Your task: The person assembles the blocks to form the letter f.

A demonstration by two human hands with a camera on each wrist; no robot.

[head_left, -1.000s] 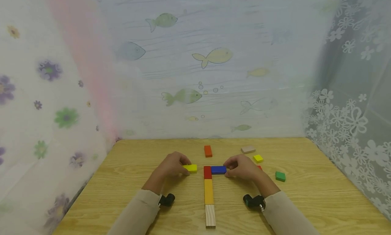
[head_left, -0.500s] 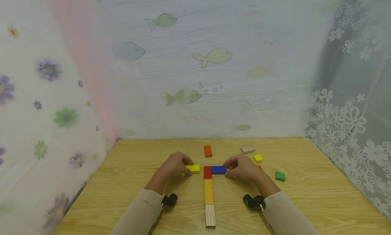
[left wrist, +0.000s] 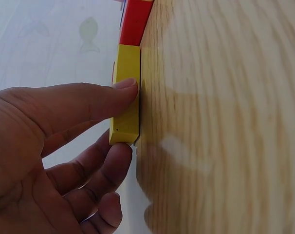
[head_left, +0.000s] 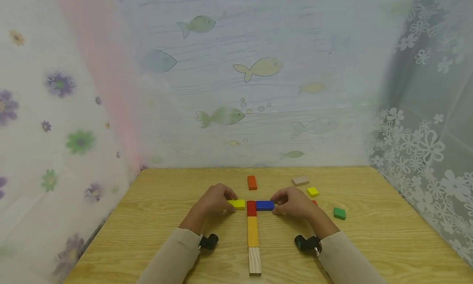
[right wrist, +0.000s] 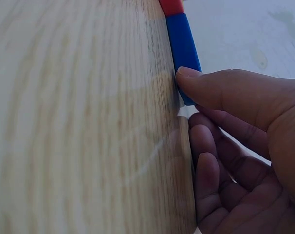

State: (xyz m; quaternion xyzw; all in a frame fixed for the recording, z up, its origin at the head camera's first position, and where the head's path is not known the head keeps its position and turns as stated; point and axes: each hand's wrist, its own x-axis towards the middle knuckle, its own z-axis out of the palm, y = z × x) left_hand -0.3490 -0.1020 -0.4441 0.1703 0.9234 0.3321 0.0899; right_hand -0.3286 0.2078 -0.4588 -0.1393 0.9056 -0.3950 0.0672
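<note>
My left hand pinches a yellow block between thumb and fingers, low over the wooden table. The yellow block's free end lies right by the left side of a dark red block. On the other side my right hand holds the outer end of a blue block by thumb and fingertip, its inner end against the red block. Below the red block, an orange-yellow block and a plain wood block continue in a straight column toward me.
Behind the column lies an orange-red block. To the right are a greyish wood block, a small yellow block and a green block. A red block is partly hidden behind my right hand. Printed curtains surround the table.
My left hand has slid the yellow block rightward, narrowing the gap to the red block. The right hand and the blue block have stayed in place.
</note>
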